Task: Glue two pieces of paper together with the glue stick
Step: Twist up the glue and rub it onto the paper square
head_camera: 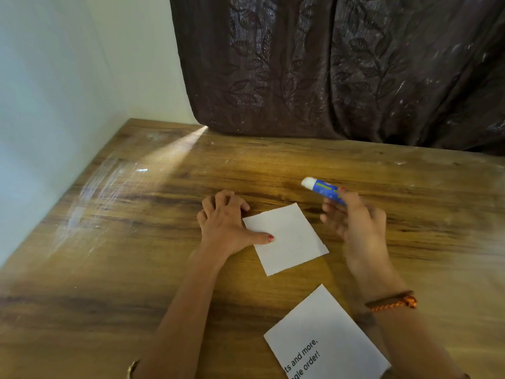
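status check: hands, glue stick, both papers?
Left hand pins blank paper, thumb on it. Right hand holds glue stick raised, white tip exposed. Printed paper apart, nearer. Nothing in the way.

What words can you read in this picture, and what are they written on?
"ts and more," on the printed paper near the bottom edge; the start of the line is cut off.
"gle order!" on the same paper, the line below, start also cut off.
The blue glue stick in the right hand has yellow-green markings, too blurred to read.
The blank paper under the left hand shows no words.
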